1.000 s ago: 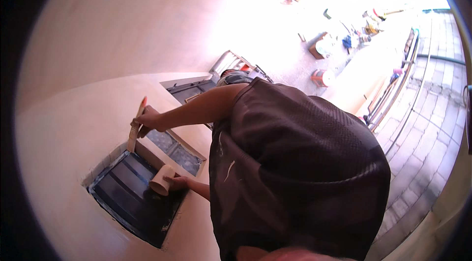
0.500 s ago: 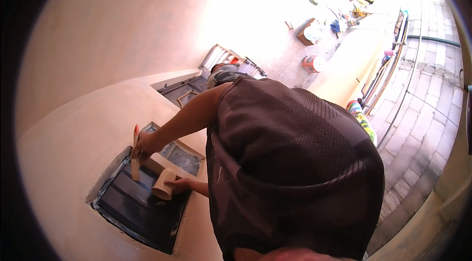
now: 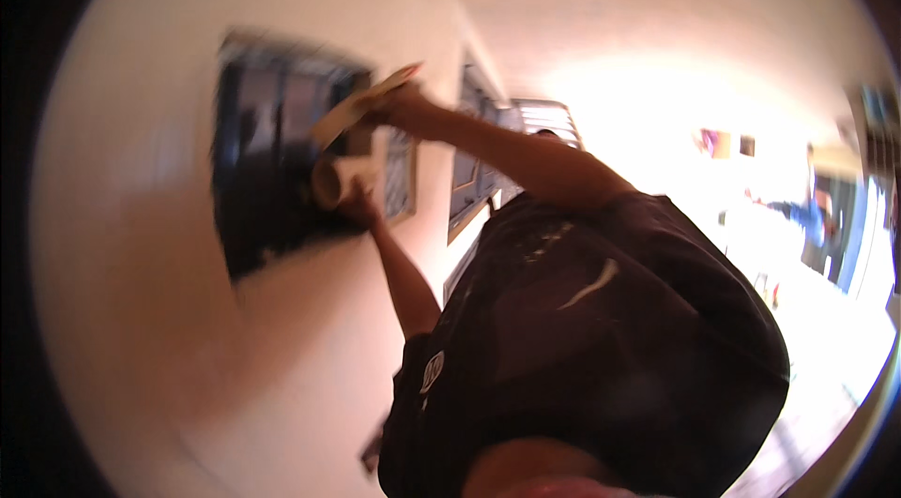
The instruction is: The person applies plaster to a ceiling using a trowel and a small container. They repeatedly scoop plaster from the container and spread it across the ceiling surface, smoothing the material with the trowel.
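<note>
My right hand [image 3: 399, 106] is closed round a wide, pale paintbrush [image 3: 349, 115] with a red handle end. Its broad end slants toward the dark panel and sits just above the cup's mouth. Whether the brush touches the panel is blurred. My left hand [image 3: 359, 205] grips a tan cylindrical cup [image 3: 353, 173], tipped so its round opening faces the panel side; what is inside cannot be made out. Behind both hands is a dark window panel [image 3: 249, 202] with vertical bars, set into the pale wall [image 3: 131, 216].
Beside the panel is a smaller window [image 3: 401, 169], with a longer dark-framed window [image 3: 469, 155] further along the wall. In the bright background at right, a person in blue [image 3: 809, 216] appears. A box with something purple [image 3: 710, 141] lies beyond.
My view has swung, and the panel now appears higher and more upright. The brush has turned from pointing down over the panel to a slant above the cup. Both hands keep their holds.
</note>
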The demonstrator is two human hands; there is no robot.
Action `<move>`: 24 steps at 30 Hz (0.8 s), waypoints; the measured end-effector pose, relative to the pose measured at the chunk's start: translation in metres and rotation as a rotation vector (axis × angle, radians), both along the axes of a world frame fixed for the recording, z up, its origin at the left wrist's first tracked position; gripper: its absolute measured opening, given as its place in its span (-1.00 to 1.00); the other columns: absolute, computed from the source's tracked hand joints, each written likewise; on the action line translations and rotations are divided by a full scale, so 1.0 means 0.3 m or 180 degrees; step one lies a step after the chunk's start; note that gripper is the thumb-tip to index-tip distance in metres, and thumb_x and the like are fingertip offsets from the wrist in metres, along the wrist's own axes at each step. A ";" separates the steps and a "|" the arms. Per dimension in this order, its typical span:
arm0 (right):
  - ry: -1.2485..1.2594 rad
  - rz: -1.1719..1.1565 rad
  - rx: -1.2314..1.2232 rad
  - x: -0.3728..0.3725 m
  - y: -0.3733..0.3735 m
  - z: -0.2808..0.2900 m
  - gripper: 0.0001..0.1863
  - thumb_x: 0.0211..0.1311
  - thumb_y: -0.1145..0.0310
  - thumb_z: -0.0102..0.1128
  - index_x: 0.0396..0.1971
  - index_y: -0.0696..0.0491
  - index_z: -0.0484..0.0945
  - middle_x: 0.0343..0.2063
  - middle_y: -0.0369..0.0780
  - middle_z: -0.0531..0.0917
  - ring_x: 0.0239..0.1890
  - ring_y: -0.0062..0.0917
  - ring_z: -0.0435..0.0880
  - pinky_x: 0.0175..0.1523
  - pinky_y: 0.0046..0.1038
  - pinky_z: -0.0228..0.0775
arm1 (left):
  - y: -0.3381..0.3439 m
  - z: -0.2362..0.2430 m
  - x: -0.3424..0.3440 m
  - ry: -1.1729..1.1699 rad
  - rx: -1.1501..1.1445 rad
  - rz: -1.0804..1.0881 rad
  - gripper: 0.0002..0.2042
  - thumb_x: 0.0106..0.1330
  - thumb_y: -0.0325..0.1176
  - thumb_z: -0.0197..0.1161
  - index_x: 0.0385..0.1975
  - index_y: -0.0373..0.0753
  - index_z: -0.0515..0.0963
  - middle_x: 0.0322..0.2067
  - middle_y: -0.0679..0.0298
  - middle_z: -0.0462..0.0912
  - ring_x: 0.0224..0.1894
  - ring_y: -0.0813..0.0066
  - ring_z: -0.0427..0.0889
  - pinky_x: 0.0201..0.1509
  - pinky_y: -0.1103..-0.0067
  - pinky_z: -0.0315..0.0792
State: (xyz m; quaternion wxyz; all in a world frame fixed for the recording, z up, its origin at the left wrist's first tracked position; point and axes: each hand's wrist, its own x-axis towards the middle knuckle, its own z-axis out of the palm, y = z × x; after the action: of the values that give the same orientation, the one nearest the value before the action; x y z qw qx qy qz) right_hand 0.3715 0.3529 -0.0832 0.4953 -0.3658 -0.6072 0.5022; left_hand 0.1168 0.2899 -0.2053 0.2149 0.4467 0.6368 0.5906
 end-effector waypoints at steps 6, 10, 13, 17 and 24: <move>0.1147 0.0360 -0.0639 -0.025 0.065 0.196 -0.72 0.12 0.45 0.24 -0.21 0.31 0.59 -0.32 -0.12 0.68 -0.30 -0.48 0.69 -0.15 -0.54 0.57 | -0.084 -0.074 -0.033 0.1096 0.0169 0.0015 -0.38 0.09 -0.31 0.42 0.09 -0.43 0.28 0.01 0.11 0.44 -0.01 0.40 0.47 0.00 0.52 0.44; -0.0162 0.0191 0.0430 -0.074 0.061 0.337 -0.77 0.04 0.37 0.34 -0.35 0.22 0.66 -0.46 -0.20 0.71 -0.38 -0.57 0.71 -0.25 -0.59 0.53 | -0.075 0.014 0.040 0.0184 0.0185 -0.0310 -0.33 0.03 -0.16 0.46 0.06 -0.41 0.33 0.01 0.04 0.48 0.02 0.28 0.50 0.11 0.47 0.38; -0.0669 0.0488 0.0820 -0.152 0.032 0.346 -0.77 -0.02 0.32 0.40 -0.39 0.16 0.67 -0.51 -0.20 0.71 -0.40 -0.55 0.71 -0.26 -0.54 0.54 | -0.081 0.077 0.058 0.0308 0.0336 -0.0166 -0.29 -0.01 -0.11 0.48 0.07 -0.39 0.34 0.00 0.02 0.51 0.03 0.23 0.52 0.14 0.44 0.36; -0.1165 0.0584 0.1379 -0.264 -0.009 0.314 -0.75 -0.10 0.28 0.44 -0.48 0.15 0.65 -0.50 -0.15 0.69 -0.43 -0.38 0.71 -0.29 -0.42 0.52 | -0.076 0.123 0.061 0.0838 0.0618 0.0001 -0.30 -0.02 -0.07 0.47 0.06 -0.37 0.37 -0.02 0.02 0.54 0.02 0.22 0.54 0.12 0.42 0.39; -0.1897 0.0526 0.2235 -0.378 -0.004 0.223 -0.80 -0.10 0.35 0.39 -0.51 0.17 0.63 -0.34 -0.10 0.58 -0.24 -0.29 0.58 -0.16 -0.35 0.47 | -0.104 0.176 0.068 0.1241 -0.0742 0.0038 -0.12 -0.04 0.01 0.46 0.21 -0.34 0.19 0.18 -0.01 0.33 0.22 0.19 0.35 0.30 0.39 0.18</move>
State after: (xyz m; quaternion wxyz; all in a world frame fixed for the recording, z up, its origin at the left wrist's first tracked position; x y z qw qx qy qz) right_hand 0.2582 0.3516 -0.0162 0.3515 -0.2548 -0.8833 0.1771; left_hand 0.1374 0.2588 -0.1526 0.1344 0.5208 0.7328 0.4168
